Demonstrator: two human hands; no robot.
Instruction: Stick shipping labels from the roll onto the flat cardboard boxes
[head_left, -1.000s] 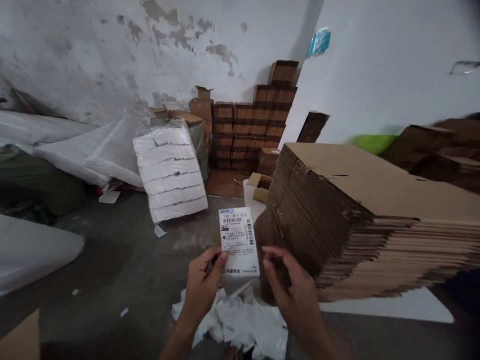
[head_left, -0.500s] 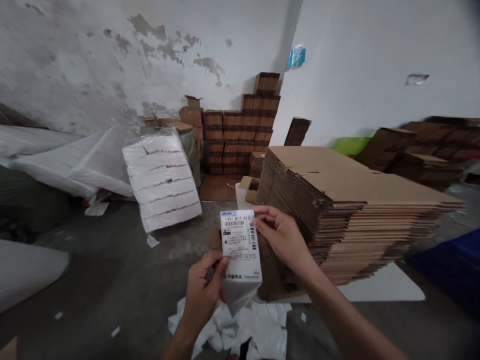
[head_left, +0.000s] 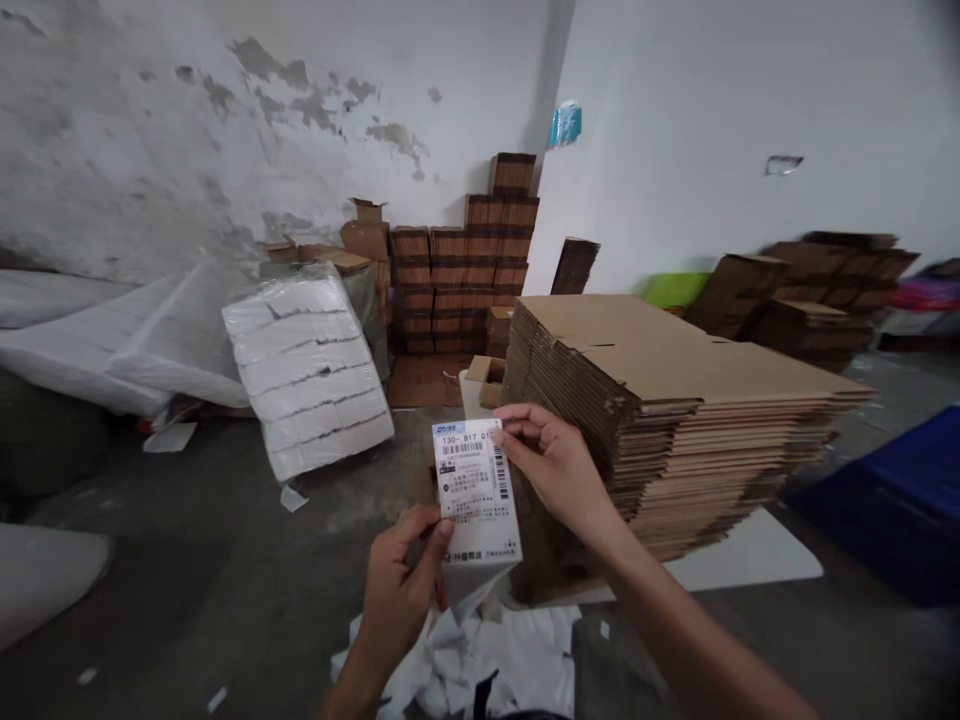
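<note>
A white printed shipping label (head_left: 474, 490) with barcodes stands face-on in front of me, its paper folding back below the printed part. My left hand (head_left: 405, 570) pinches its lower left edge between thumb and fingers. At the upper right corner, my right hand (head_left: 551, 465) grips the same label with thumb and forefinger. Something small and red shows just below my left fingertips; I cannot make out what it is. Beneath the label lies a heap of white paper pieces (head_left: 525, 650).
To the right rises a tall stack of flattened cardboard (head_left: 690, 360). A wrapped white bundle (head_left: 307, 370) leans at the left. Bundled brown cartons (head_left: 465, 270) line the wall behind, and a blue container (head_left: 900, 510) stands at the far right. Paper scraps dot the grey floor.
The view has turned slightly to the right, so the surroundings shift left and more of the blue container shows. Both hands keep hold of the label in nearly the same pose.
</note>
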